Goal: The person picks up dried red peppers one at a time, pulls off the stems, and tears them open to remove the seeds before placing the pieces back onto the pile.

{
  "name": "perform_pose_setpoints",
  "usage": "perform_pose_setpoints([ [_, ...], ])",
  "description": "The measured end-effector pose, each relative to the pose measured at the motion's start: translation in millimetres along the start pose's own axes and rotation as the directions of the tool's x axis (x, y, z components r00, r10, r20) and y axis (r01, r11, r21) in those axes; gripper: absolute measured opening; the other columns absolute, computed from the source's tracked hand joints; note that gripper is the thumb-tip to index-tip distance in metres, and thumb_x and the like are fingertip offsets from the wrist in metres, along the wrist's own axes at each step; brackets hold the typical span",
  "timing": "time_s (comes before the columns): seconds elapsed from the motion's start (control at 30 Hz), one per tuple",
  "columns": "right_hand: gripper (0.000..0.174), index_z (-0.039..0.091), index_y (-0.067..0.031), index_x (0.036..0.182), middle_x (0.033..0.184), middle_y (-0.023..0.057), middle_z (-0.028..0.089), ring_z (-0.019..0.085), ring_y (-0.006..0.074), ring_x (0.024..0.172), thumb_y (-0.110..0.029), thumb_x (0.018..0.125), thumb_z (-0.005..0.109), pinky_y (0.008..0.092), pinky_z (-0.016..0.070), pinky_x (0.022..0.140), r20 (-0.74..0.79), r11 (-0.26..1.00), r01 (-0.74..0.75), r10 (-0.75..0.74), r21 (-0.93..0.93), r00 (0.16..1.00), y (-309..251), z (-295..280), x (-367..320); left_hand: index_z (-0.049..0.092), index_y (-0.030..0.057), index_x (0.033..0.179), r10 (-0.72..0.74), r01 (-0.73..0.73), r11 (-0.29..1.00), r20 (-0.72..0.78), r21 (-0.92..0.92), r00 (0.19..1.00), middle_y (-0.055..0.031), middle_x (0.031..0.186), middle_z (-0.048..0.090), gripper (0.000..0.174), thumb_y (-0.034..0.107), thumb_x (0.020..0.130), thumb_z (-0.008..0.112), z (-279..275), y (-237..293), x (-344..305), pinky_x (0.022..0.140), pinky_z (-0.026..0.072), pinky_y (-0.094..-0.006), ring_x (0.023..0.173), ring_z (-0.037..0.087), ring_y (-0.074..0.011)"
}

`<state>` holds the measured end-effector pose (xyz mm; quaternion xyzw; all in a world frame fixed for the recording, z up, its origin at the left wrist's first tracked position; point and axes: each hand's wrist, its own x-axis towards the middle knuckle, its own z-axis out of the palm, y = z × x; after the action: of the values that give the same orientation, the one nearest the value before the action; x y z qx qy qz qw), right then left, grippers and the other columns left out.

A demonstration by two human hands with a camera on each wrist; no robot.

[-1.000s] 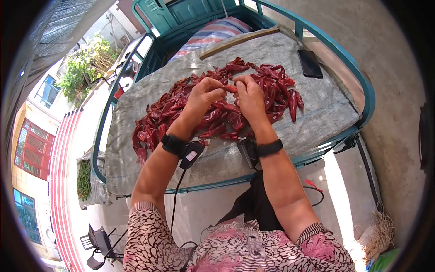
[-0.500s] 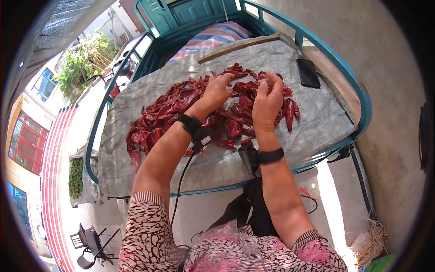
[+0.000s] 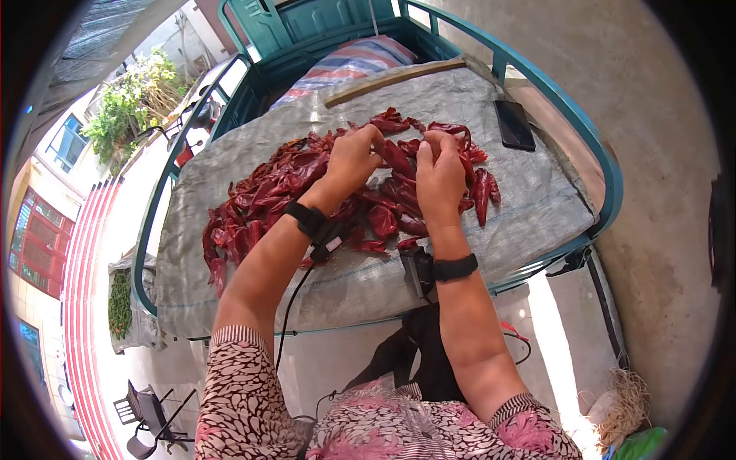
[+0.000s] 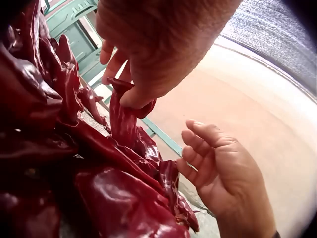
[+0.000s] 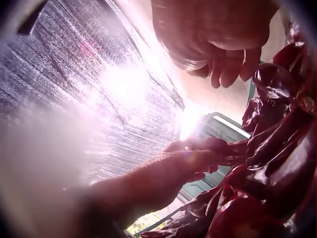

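A heap of dried red chili peppers (image 3: 268, 192) lies on a grey woven sheet (image 3: 230, 157). My left hand (image 3: 351, 162) is over the middle of the heap, pinching one wrinkled dark red chili pepper (image 4: 123, 119) near its top end between thumb and fingers. That pepper slants down against others in the pile. To the right, my right hand (image 3: 441, 180) hovers close to the heap, its fingers loosely bent with nothing between them. The left wrist view shows this right hand (image 4: 225, 173) palm side on, with gaps between the fingers.
The sheet covers the bed of a green metal cart, edged by a curved rail (image 3: 606, 172). A black phone (image 3: 514, 125) lies at the right, a wooden strip (image 3: 395, 80) behind the heap, and a striped sack (image 3: 345, 65) farther back. Two chili peppers (image 3: 482, 195) lie just right of the pile.
Both hands met over a small red piece a second ago, then drew apart with fingers loosened. The left hand now pinches a pepper from the heap, while the right has come slightly left.
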<state>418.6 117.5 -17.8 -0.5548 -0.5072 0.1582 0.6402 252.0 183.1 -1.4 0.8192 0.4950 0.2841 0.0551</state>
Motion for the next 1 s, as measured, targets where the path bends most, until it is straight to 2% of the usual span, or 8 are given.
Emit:
perform_pose_setpoints([
  [0.1, 0.022, 0.06, -0.0088, 0.114, 0.107, 0.0131, 0.072, 0.069, 0.0354, 0.096, -0.024, 0.098, 0.057, 0.047, 0.0516, 0.084, 0.139, 0.994, -0.004, 0.019, -0.112, 0.99, -6.7, 3.2, -2.9, 0.065, 0.0074, 0.099, 0.09, -0.077, 0.984, -0.073, 0.162, 0.993, -0.0132, 0.097, 0.072, 0.022, 0.009, 0.079, 0.069, -15.7, 9.2, -14.6, 0.088, 0.0502, -0.0472, 0.097, 0.065, -0.0363],
  [0.27, 0.031, 0.061, -0.0086, 0.119, 0.107, 0.0128, 0.071, 0.069, 0.035, 0.096, -0.031, 0.098, 0.059, 0.0469, 0.0513, 0.084, 0.269, 0.995, -0.023, 0.05, -0.101, 0.962, -13.3, 5.4, -9.3, 0.064, 0.0033, 0.1, 0.003, -0.01, 0.998, -0.134, -0.055, 0.991, -0.015, 0.099, 0.068, 0.021, 0.005, 0.08, 0.071, -33.0, 5.4, -31.3, 0.079, 0.0541, -0.0406, 0.095, 0.067, -0.0343],
  [0.43, 0.033, 0.065, -0.0045, 0.117, 0.104, 0.0158, 0.068, 0.069, 0.0301, 0.09, -0.026, 0.092, 0.071, 0.041, 0.054, 0.081, 0.322, 0.969, 0.115, -0.184, 0.22, 0.929, -23.0, 26.2, -17.2, 0.063, 0.0044, 0.1, 0.123, -0.135, 0.99, -0.214, -0.041, 0.969, -0.0151, 0.103, 0.063, 0.017, 0.005, 0.083, 0.068, -46.6, 17.3, -53.1, 0.081, 0.0533, -0.0443, 0.097, 0.064, -0.0377],
  [0.53, 0.024, 0.066, -0.0021, 0.112, 0.102, 0.0127, 0.068, 0.069, 0.0223, 0.088, -0.015, 0.092, 0.07, 0.0359, 0.0552, 0.078, 0.33, 0.923, -0.048, -0.088, 0.381, 0.94, -17.6, 36.3, -30.0, 0.064, 0.0045, 0.098, 0.167, -0.161, 0.986, -0.264, 0.043, 0.95, -0.014, 0.101, 0.063, 0.017, 0.001, 0.082, 0.068, -43.9, 21.9, -62.5, 0.079, 0.0545, -0.0397, 0.095, 0.066, -0.0348],
  [0.67, 0.026, 0.061, -0.0006, 0.12, 0.107, 0.0095, 0.067, 0.068, 0.0137, 0.086, -0.006, 0.095, 0.064, 0.029, 0.0556, 0.077, 0.45, 0.648, -0.44, 0.164, 0.622, 0.878, -21.4, 28.0, -51.4, 0.066, 0.0043, 0.099, 0.119, -0.102, 0.991, -0.229, 0.084, 0.966, -0.0128, 0.103, 0.064, 0.018, 0.0, 0.082, 0.068, -35.5, 15.1, -73.9, 0.079, 0.0547, -0.0393, 0.094, 0.066, -0.0338],
  [0.77, 0.032, 0.059, -0.0031, 0.125, 0.113, 0.0123, 0.066, 0.07, 0.0209, 0.091, -0.007, 0.094, 0.064, 0.0352, 0.0566, 0.08, 0.331, 0.808, -0.397, 0.267, 0.436, 0.905, -11.5, 18.9, -59.5, 0.067, 0.0041, 0.102, 0.072, -0.074, 0.997, -0.211, -0.003, 0.975, -0.012, 0.104, 0.066, 0.021, 0.0, 0.082, 0.068, -38.7, 13.9, -78.3, 0.08, 0.0553, -0.0374, 0.094, 0.068, -0.031],
  [0.87, 0.033, 0.06, -0.0079, 0.124, 0.118, 0.0139, 0.065, 0.07, 0.0317, 0.096, -0.01, 0.092, 0.065, 0.0434, 0.0553, 0.084, 0.133, 0.998, 0.065, -0.064, -0.003, 0.989, 0.5, 17.1, -65.1, 0.066, 0.004, 0.106, 0.124, -0.149, 0.984, -0.215, -0.101, 0.969, -0.0136, 0.104, 0.067, 0.023, 0.001, 0.083, 0.068, -38.5, 16.2, -80.5, 0.081, 0.0541, -0.04, 0.096, 0.066, -0.0342],
  [1.0, 0.036, 0.06, -0.0136, 0.125, 0.119, 0.0127, 0.066, 0.067, 0.0377, 0.102, -0.013, 0.089, 0.066, 0.0479, 0.0529, 0.087, 0.338, 0.998, -0.017, 0.034, -0.054, 0.941, -14.9, 6.8, -68.2, 0.065, 0.0039, 0.108, 0.197, -0.235, 0.963, -0.25, -0.132, 0.948, -0.0155, 0.105, 0.067, 0.024, 0.001, 0.084, 0.068, -42.4, 20.9, -84.7, 0.083, 0.0536, -0.0411, 0.096, 0.066, -0.0345],
])
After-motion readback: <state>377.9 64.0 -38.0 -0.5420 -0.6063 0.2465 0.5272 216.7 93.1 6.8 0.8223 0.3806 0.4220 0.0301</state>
